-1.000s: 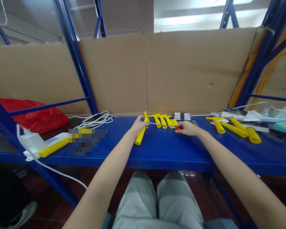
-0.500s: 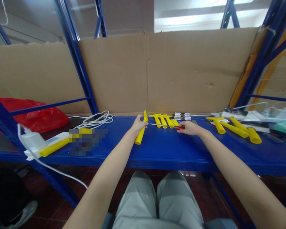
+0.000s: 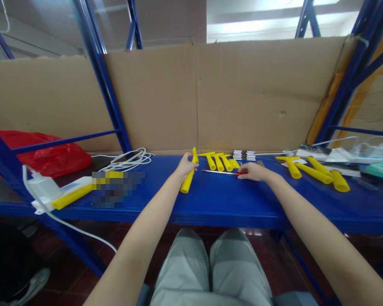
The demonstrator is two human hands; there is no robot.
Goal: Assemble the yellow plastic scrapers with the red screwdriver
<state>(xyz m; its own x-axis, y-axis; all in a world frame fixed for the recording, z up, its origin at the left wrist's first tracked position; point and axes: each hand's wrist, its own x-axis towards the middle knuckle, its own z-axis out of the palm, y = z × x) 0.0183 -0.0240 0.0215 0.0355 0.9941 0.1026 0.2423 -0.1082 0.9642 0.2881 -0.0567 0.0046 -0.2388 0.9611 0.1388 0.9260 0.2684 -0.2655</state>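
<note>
My left hand (image 3: 185, 165) is closed around the upper part of a yellow T-shaped plastic piece (image 3: 187, 183), whose round lower end points toward me. In my right hand (image 3: 252, 171) is a screwdriver (image 3: 221, 172); my fingers wrap its red handle. Its metal shaft points left, low over the blue shelf, and its tip is apart from the yellow piece. Behind the shaft lie several yellow T-shaped pieces (image 3: 218, 162) in a row, with small yellow parts (image 3: 234, 163) at their right end. A stack of white and black strips (image 3: 243, 155) sits behind my right hand.
More yellow pieces (image 3: 319, 172) lie at the right of the blue shelf (image 3: 217, 202). A coiled white cable (image 3: 130, 160), a power strip (image 3: 59, 193) and a red bag (image 3: 44, 153) are at the left. Cardboard (image 3: 249, 97) stands along the back.
The screwdriver's tip has dropped toward me, away from the yellow piece, so its shaft sits lower. My left hand and its yellow piece have stayed in place.
</note>
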